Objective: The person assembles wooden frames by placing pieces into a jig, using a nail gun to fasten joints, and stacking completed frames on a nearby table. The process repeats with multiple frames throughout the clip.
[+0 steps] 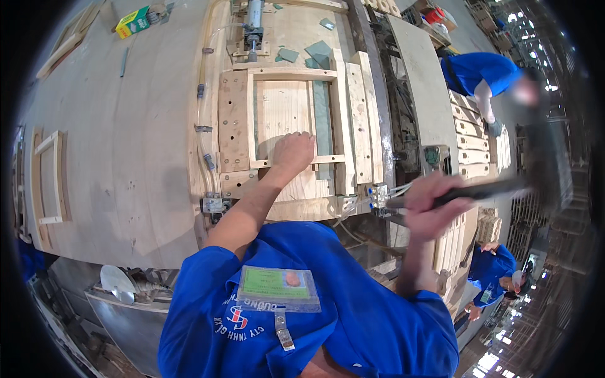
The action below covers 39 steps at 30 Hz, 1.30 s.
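A pale wooden frame point(252, 116) lies in a wooden jig point(234, 129) on the bench in front of me. Inside it, a thin wooden slat point(311, 107) runs lengthwise toward the near crosspiece. My left hand point(294, 153) is closed on this slat close to the near end, its fingertips partly hidden. Out to the right, my right hand point(435, 201) grips the dark handle of a mallet point(488, 189). The mallet is raised beside the bench, and its large dark head is smeared by motion.
An air cylinder point(254, 28) points at the jig's far end, near broken green sheet pieces point(318, 53). A valve block point(378, 196) with hoses sits at the near right corner. Another frame point(49, 183) lies left. Co-workers in blue point(482, 70) are at right, near stacked wooden parts point(471, 142).
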Tool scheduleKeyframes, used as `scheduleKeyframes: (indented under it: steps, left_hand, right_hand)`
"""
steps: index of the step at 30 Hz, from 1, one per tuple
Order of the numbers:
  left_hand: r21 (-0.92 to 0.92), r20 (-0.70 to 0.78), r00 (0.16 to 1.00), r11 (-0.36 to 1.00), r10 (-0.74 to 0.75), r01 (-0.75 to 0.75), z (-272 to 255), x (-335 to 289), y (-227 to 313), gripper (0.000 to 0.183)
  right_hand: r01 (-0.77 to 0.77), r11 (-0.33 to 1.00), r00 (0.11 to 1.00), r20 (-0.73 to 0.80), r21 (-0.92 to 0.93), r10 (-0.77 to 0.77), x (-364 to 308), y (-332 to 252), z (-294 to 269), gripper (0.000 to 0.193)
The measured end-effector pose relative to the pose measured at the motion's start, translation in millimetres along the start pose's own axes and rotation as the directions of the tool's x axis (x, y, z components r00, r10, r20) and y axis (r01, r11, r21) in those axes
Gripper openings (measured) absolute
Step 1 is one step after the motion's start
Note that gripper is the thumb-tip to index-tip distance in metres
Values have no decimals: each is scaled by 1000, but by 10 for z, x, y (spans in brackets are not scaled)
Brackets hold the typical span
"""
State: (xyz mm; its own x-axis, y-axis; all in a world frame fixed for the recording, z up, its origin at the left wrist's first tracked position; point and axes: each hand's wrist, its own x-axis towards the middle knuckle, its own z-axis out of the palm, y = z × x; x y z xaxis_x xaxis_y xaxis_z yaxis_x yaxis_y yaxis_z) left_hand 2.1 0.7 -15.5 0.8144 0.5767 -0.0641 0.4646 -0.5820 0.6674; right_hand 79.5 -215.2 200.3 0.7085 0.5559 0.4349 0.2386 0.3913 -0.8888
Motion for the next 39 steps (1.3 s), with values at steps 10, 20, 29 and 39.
scheduleKeyframes:
  steps: [10,20,29,39]
  left_hand:
    - [-161,452,892,985,16,64,-75,110,180,53]
    - [-104,289,940,982,183,-159,113,63,174,49]
    - [-25,346,936,998,57,-52,5,96,189,51]
    - [-33,397,908,986,-135,161,-140,174,-124,46]
  right_hand:
    - [-516,818,851,-41,-253,524,119,391,-182,31]
    - [-26,988,999,-27,-155,22,1428,1445,193,52]
    - [-556,796,826,-45,-238,563,1602,1528,-100,49]
    - [-337,-36,855,-322,-941,408,804,2242,-946,47]
